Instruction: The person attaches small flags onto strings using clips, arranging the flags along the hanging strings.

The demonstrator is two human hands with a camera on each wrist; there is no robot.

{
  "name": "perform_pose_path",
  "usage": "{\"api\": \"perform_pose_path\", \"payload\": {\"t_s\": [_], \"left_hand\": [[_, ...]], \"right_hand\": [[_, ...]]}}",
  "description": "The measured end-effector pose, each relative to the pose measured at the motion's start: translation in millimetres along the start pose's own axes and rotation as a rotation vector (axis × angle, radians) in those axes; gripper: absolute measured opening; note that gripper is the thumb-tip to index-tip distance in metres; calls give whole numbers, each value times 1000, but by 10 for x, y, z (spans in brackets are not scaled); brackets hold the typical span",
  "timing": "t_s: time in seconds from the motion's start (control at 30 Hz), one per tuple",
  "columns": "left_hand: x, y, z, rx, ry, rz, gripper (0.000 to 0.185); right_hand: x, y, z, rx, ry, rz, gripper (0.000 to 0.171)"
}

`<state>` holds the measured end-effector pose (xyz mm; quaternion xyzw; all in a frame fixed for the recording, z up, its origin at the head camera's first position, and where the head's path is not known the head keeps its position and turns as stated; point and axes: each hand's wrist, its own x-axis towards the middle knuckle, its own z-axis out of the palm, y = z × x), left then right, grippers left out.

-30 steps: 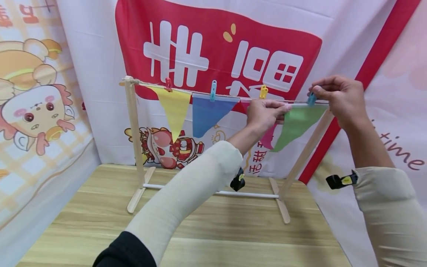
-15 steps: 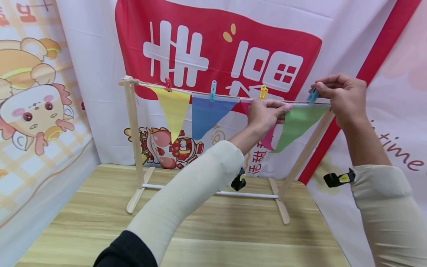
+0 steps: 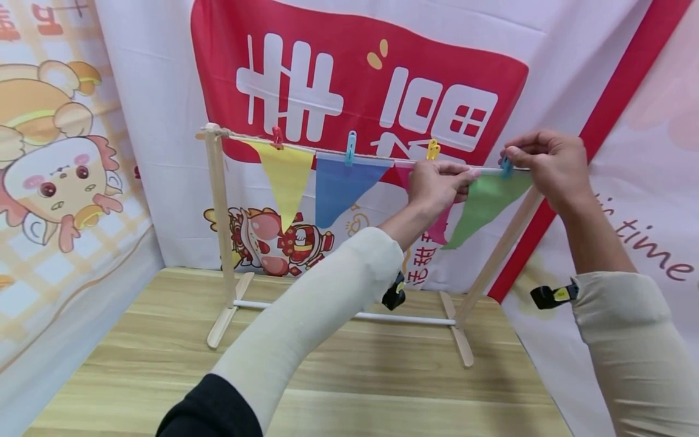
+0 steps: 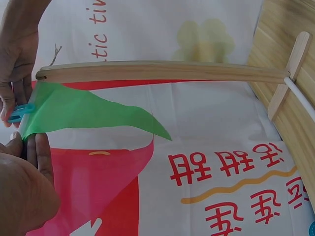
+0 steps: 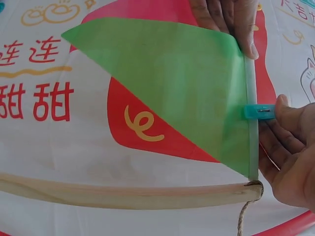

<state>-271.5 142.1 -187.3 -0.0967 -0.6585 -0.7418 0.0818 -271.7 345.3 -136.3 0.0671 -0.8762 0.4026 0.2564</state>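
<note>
A rack (image 3: pixel 220 200) is standing on the table (image 3: pixel 338 388) before a backdrop (image 3: pixel 349 67), four flags hanging side by side along its line (image 3: pixel 327 150); the rightmost flag (image 3: pixel 480 203) is sitting between the left hand (image 3: pixel 437 185) and right hand (image 3: pixel 546 161)

Pink pennant (image 3: pixel 440 226) mostly hidden behind left hand (image 3: pixel 437 185). Teal clothespin (image 3: pixel 506 165) largely covered by right hand (image 3: pixel 548 164). Banner lettering (image 3: pixel 652 246) cut off at right edge.

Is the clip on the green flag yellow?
No, the clip pinched by the right hand on the green flag is blue; the yellow clip holds the pink flag.
</note>
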Motion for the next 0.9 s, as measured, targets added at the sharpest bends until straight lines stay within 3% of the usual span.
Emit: {"api": "perform_pose_path", "payload": {"t_s": [0.3,0.6,0.9], "left_hand": [[10,8,7,25,-13,7,17],[7,-14,-60,47,-56,36,21],[-8,-42,-162,73,-92,53,22]], "right_hand": [[-9,47,-7,-172,-43,-35,56],[-25,44,-26,-228,-65,-28,56],[-52,-22,6,-245,-57,-29,67]]}}
